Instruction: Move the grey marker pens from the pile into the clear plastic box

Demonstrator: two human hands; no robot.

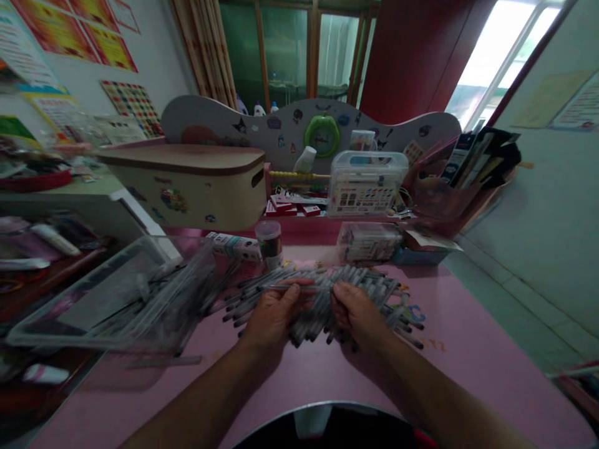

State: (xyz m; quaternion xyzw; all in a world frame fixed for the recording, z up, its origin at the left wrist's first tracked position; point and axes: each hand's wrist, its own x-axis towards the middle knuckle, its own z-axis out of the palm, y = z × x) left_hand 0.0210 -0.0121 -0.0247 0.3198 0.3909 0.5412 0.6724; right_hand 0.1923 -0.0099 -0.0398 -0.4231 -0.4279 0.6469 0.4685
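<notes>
A heap of several grey marker pens (369, 284) lies on the pink desk (468, 374) in front of me. My left hand (271, 315) is closed on the left side of the heap, pinching one pen (299, 288) that lies across the top. My right hand (358, 312) is closed on the same bundle of pens from the right. A clear plastic box (116, 299) with more pens in it stands tilted just left of my left hand.
A small round jar (269, 243) and a flat carton (234, 245) stand behind the heap. Further back are a clear marker case (367, 184), a smaller clear box (369, 242), a cream storage box (191, 184) and a green clock (322, 135). A cluttered shelf (42, 249) is at left.
</notes>
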